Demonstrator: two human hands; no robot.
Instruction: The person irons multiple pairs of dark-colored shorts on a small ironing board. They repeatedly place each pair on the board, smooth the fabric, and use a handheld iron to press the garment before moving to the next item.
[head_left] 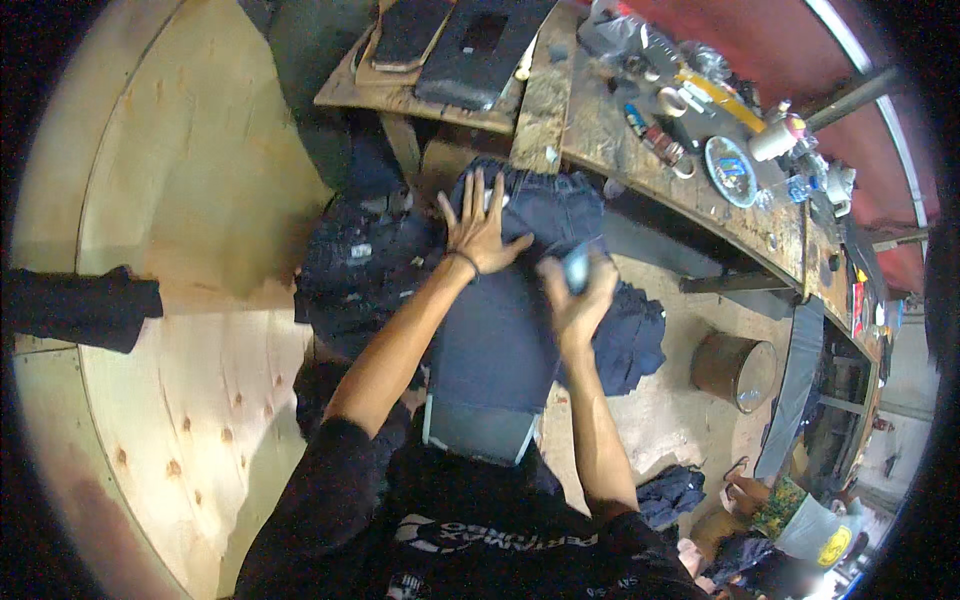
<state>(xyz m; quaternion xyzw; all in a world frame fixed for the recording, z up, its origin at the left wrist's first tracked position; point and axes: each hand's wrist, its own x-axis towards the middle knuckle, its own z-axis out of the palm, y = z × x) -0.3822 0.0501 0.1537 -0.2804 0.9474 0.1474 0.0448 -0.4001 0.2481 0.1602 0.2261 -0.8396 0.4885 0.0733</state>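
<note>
A dark blue pair of jeans (500,330) lies stretched over a narrow board (475,432) in front of me. My left hand (480,228) presses flat on the upper part of the jeans, fingers spread, a dark band on the wrist. My right hand (577,292) is blurred over the right side of the jeans and grips a small pale blue object (577,266); what it is cannot be told.
A rough wooden workbench (640,150) at the top carries tape rolls, bottles, a small dish and dark panels. More dark garments (350,265) are heaped at left. Plywood sheets (190,250) fill the left side. A metal bucket (735,370) stands at right.
</note>
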